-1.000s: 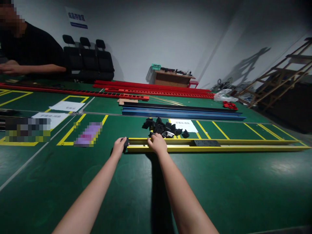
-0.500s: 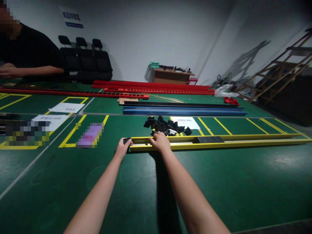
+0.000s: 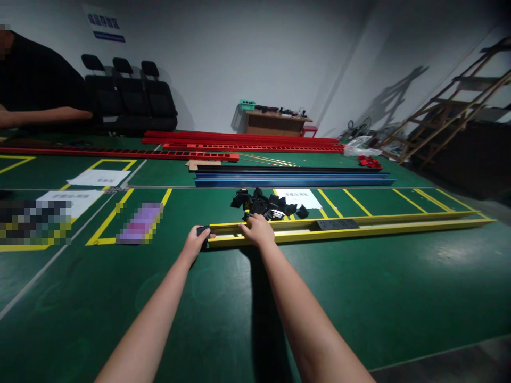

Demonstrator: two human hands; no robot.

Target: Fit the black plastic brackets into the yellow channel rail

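**Black part at the channel's mouth, another block already inside**

Far left, a person in a black shirt (image 3: 48, 80) leans in beyond the green work surface (image 3: 199, 330), and a purple item (image 3: 141, 222) lies nearer the middle. Now the left hand (image 3: 194, 244): it's closed around a black part (image 3: 203, 232), thumb on top, right at the left end of the yellow channel (image 3: 379, 230). The forearm reaches up and inward, wrist low. That part looks to be at the opening rather than fully inside, though the fingers cover the join.

Just to the right, the right hand (image 3: 259, 231) comes down over the channel, palm down, fingers bent and pointing left, its forearm slanting in from the lower right. Whether it grips a rim or merely presses, the view can't tell.

Right behind it sits a heap of loose black pieces (image 3: 259, 203), all outside the channel, with a printed sheet (image 3: 297, 198) beside them. Farther right, one flat black block (image 3: 338, 224) already lies between the yellow walls. So it's one visibly in, one at the end, and a pile outside. A wooden ladder (image 3: 447, 101) stands far right.
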